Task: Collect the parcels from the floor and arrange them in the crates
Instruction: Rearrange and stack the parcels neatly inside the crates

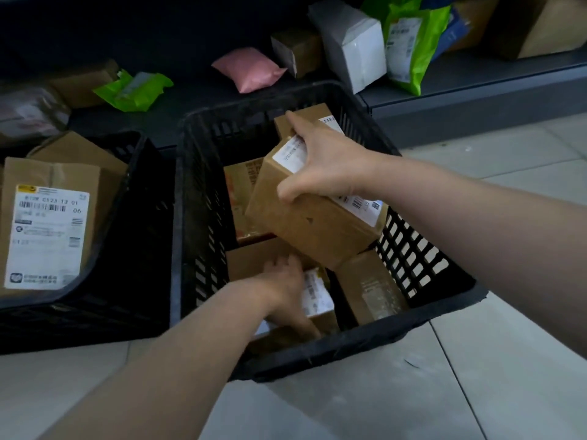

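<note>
A black plastic crate (444, 300) stands on the floor in the middle, holding several brown cardboard parcels. My right hand (324, 160) grips a brown labelled parcel (311, 223) from above and holds it tilted over the crate's right half. My left hand (282, 290) reaches down into the crate's near side and rests on a low labelled parcel (317, 293); whether its fingers curl round it is unclear. Another brown box (371, 287) leans against the crate's right wall. A parcel (241, 192) lies deeper behind.
A second black crate (133, 281) at left holds a large brown parcel (47, 223) with a white label. A low dark shelf (476, 87) behind carries a pink bag (251, 69), green bags (409, 46), a white box (355, 49) and brown boxes. Pale floor tiles (476, 392) lie at right and front.
</note>
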Demonstrator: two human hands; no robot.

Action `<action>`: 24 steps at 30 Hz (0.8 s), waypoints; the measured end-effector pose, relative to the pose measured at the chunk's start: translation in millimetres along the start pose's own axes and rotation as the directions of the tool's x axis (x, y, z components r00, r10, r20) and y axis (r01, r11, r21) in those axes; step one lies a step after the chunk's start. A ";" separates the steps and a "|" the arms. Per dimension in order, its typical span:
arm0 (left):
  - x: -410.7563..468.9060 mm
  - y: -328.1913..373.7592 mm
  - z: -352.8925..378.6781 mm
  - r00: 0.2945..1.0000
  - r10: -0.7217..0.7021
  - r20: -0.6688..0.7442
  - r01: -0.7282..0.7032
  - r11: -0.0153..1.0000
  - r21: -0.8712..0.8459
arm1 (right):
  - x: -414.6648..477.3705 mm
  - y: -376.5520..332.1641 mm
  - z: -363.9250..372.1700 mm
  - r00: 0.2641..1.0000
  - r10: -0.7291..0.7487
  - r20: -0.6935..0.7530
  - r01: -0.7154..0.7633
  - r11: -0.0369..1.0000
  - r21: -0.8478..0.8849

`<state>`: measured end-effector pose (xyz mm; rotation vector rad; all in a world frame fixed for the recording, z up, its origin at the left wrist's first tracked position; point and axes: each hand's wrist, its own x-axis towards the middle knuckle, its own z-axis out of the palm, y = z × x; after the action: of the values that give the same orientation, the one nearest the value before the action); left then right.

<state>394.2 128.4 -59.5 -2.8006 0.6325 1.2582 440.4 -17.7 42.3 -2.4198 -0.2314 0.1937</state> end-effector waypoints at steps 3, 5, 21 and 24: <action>2.7 -21.9 -14.3 0.985 0.041 0.170 0.006 0.963 -0.269 | -0.5 -1.6 1.6 0.994 -0.012 0.106 0.013 1.000 -0.013; 3.9 -27.7 -3.3 0.991 -0.049 0.127 0.072 0.981 -0.182 | -3.6 -0.5 6.0 0.972 -0.011 0.235 0.015 1.000 -0.014; -35.4 -30.2 -70.1 0.953 0.231 -0.194 -0.286 0.482 -0.828 | -5.8 18.6 13.6 0.812 0.144 0.565 0.083 0.931 -0.356; -23.8 -3.4 -56.2 0.975 0.217 -0.045 -0.157 0.536 -0.829 | -10.2 26.0 15.9 0.715 0.234 0.659 0.039 0.927 -0.372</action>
<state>421.4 130.6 -4.9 -3.4328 0.3826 2.1747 430.3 -29.4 14.1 -2.6099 -0.5099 1.2330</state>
